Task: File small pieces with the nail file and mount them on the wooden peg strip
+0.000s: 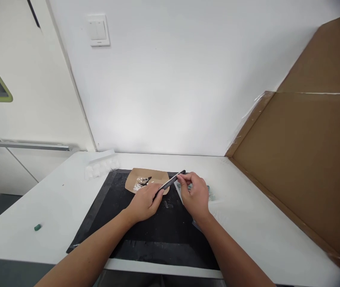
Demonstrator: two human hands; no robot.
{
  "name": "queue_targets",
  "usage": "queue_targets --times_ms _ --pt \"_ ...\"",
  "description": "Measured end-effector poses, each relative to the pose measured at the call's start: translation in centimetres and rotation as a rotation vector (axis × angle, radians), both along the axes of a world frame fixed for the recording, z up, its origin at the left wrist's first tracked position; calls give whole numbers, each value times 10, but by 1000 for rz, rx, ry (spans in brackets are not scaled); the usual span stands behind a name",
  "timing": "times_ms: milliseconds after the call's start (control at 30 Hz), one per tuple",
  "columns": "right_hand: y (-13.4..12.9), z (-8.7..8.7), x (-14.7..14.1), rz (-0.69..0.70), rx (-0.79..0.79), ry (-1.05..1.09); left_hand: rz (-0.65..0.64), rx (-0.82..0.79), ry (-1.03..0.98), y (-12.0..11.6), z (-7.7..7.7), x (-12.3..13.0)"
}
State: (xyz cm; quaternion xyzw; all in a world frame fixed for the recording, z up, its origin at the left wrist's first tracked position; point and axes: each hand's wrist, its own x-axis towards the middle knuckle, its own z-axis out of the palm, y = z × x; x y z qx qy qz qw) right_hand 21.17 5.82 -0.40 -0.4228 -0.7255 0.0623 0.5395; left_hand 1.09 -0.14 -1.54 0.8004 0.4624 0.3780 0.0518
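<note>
Here, above one black mat point(155, 231), two bare hands share one dark strip point(172, 181). The left hand point(146, 202) has its fingers clamped around the lower end; the right hand point(194, 192) pinches near the upper end, thumb and fingertips together, seemingly to steady its slant. On the mat's far part lies one tan sheet point(159, 176), perhaps laid flat to gather its white bits point(137, 186), too small to count. Left of the mat: one green piece point(37, 227), one pale tray point(102, 166).
</note>
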Motion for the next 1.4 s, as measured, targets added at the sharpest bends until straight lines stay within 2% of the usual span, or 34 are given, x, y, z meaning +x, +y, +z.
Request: queue_targets --times_ms 233,533,767,1033,1267,1400 --pt "-9 -3 -12 115 55 -108 -4 5 -25 1 4 -2" --pt "-3 0 -4 -8 1 -11 -10 3 -22 1 2 0" --pt "-9 -3 -13 87 9 -76 -4 4 -26 2 5 -3" --pt "2 0 -1 -23 1 18 -9 -6 -6 1 3 -1" --pt "-11 -5 -16 135 57 -87 -6 -5 -20 1 7 -3" --pt "-11 -3 -16 96 66 -62 -4 2 -19 2 7 -2"
